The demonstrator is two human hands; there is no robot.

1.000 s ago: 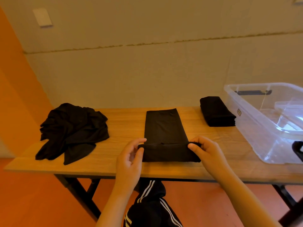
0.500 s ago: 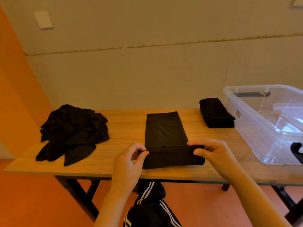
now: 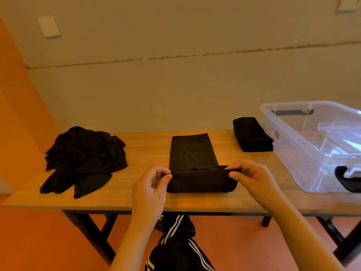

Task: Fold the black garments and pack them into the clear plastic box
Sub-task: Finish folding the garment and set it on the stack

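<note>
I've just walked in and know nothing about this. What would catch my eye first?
Two hands, left and right, pinch the ends of a half-folded black garment at the near edge of a wooden table. A rumpled black heap lies on the left. On the right, a neat folded stack sits beside a clear box.
</note>
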